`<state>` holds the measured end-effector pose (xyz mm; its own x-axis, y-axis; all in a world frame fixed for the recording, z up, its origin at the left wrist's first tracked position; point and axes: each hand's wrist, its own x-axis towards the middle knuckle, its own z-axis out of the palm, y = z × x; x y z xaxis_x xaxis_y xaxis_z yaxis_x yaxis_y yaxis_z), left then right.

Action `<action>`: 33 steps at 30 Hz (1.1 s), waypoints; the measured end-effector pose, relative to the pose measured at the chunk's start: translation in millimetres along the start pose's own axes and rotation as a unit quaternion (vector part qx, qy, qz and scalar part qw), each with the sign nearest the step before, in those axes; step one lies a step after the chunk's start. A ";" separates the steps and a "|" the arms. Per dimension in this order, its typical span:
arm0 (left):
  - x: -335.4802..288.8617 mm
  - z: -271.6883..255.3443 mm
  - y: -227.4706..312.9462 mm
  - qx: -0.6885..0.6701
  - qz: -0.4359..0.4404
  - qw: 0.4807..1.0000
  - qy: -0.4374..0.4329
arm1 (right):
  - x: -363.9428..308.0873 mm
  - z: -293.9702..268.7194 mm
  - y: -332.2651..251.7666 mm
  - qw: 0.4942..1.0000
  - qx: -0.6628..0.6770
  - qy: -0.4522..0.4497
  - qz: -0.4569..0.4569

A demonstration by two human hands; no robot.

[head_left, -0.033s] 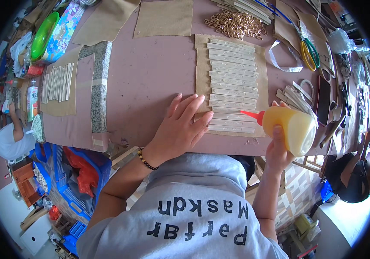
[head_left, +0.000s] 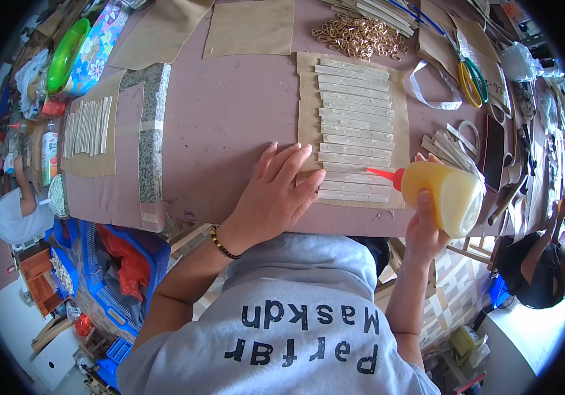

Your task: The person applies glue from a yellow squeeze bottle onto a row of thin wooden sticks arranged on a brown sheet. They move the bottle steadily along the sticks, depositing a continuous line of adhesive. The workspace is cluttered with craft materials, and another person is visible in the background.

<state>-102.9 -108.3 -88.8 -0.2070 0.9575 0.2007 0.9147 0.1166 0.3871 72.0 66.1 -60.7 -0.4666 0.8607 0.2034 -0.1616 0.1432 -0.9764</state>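
My right hand (head_left: 426, 227) is wrapped round a squeeze bottle (head_left: 450, 197) of yellowish glue, tipped on its side. Its red nozzle (head_left: 384, 174) points left over the lower strips. A row of pale narrow strips (head_left: 356, 125) lies side by side on a tan leather sheet (head_left: 397, 168), with shiny glue-like dabs along them. On the sheet's left edge rests my left hand (head_left: 282, 184), fingers spread and holding nothing; its fingertips are close to the ends of the lower strips. A dark beaded bracelet (head_left: 223, 245) circles the left wrist.
Gold metal rings (head_left: 359, 36) are heaped beyond the sheet. Scissors (head_left: 470, 82), a white tape (head_left: 434, 99) and loose strips (head_left: 450, 148) lie to the right. Another strip-covered sheet (head_left: 108, 161) and a stone slab (head_left: 154, 131) are at left. Two people (head_left: 19, 214) work nearby, one each side.
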 end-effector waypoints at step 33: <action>0.5 2.4 0.5 0.012 0.005 1.000 0.008 | 1.0 -51.3 -10.5 0.990 0.039 0.107 -0.080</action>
<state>-101.7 -107.2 -90.6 -0.2042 0.9540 0.2195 0.9244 0.1141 0.3640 117.8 90.5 -53.9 -0.2356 0.9152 0.3268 -0.2892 0.2550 -0.9227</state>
